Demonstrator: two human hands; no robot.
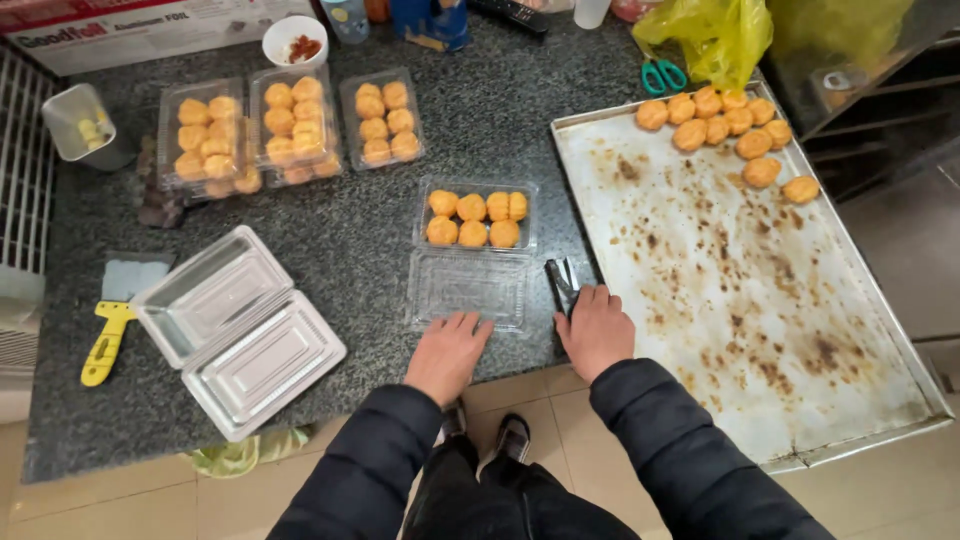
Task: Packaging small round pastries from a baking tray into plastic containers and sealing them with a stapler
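At the granite counter's near edge, the left hand (447, 352) rests flat on the open clamshell box's (470, 250) clear lid; the right hand (596, 328), empty, touches black tongs (562, 285). Six pastries (475, 219) fill the box; pressing evenly should close it cleanly. More wait on the far tray (760, 300).

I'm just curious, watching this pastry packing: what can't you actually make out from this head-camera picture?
- Dark tool: the right hand covers its lower end, so its kind is unclear.
- White bowl: its reddish contents are too small to identify.
- Yellow bag: cut off by the top edge; contents hidden.
- Left hand: whether it touches the open clear box is unclear.
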